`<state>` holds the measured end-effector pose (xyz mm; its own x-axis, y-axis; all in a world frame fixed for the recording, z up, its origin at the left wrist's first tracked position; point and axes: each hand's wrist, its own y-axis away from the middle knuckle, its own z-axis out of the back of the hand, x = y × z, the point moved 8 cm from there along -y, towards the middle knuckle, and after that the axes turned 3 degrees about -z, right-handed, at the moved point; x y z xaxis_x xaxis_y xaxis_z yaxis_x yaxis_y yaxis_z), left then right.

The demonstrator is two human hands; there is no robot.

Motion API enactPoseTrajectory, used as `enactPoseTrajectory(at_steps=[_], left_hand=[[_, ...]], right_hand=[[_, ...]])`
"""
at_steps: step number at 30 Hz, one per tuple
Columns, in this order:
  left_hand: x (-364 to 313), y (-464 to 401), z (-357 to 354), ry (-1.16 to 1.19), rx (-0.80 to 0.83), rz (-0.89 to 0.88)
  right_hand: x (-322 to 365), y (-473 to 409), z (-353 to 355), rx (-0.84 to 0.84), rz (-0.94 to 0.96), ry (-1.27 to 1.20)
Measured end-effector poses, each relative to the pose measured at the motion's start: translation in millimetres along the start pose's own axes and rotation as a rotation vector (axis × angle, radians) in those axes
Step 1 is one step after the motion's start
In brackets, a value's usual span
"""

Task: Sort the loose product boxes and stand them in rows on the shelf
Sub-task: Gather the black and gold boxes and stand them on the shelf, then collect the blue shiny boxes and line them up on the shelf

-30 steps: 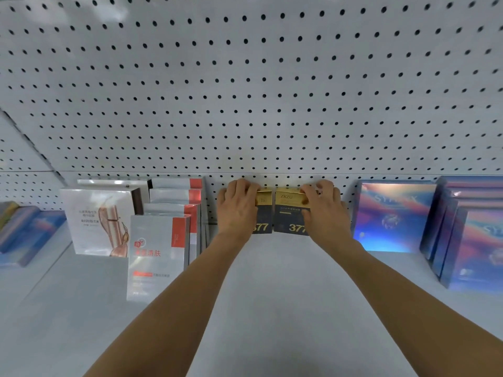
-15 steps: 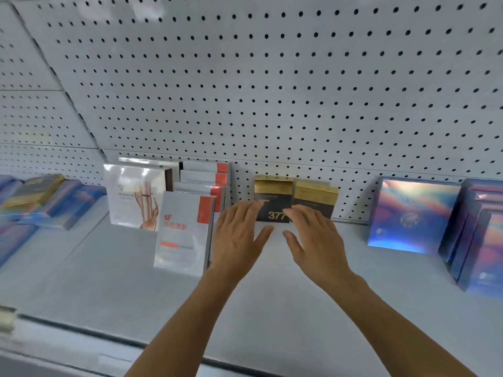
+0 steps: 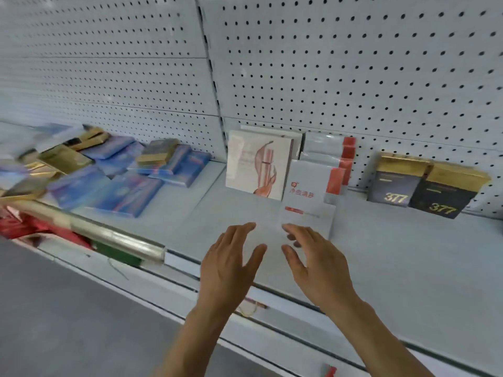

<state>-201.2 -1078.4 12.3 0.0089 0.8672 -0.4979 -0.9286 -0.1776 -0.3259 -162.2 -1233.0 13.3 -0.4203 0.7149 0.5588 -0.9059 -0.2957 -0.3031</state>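
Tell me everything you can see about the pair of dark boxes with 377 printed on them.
The two 377 boxes stand upright side by side, touching, at the back of the shelf against the pegboard wall. Each looks like glossy card: a dark front with gold 377 numerals low down and a shiny gold band across the top. The left one looks slightly bluer, the right one blacker. Neither hand touches them; they stand apart from the white and red boxes to their left.

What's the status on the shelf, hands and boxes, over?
Left hand and right hand open, empty, above shelf. Two 377 boxes upright at pegboard. Loose pile unsorted, far left. Nothing in the way.
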Motion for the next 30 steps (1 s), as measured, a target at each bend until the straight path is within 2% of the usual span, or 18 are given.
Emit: enactPoseTrajectory(at_steps=[7,13,23,30], left_hand=[[138.0,30.1,89.9,0.215,0.016,0.204],[231.2,50.5,148.6,0.224,-0.025,0.273],[344.8,-15.4,184.8,0.255,-0.066,0.415],[415.7,-86.0,187.9,0.204,-0.035,0.462]], right_hand=[[117.2,-3.3,-100.2,0.119,-0.001,-0.101],[182.2,-16.1,-158.7,0.197,-0.008,-0.181],[224.5,-104.9,-233.4,0.291,-0.06,-0.254],[230.4,-175.6,-292.1,0.396,-0.249,-0.329]])
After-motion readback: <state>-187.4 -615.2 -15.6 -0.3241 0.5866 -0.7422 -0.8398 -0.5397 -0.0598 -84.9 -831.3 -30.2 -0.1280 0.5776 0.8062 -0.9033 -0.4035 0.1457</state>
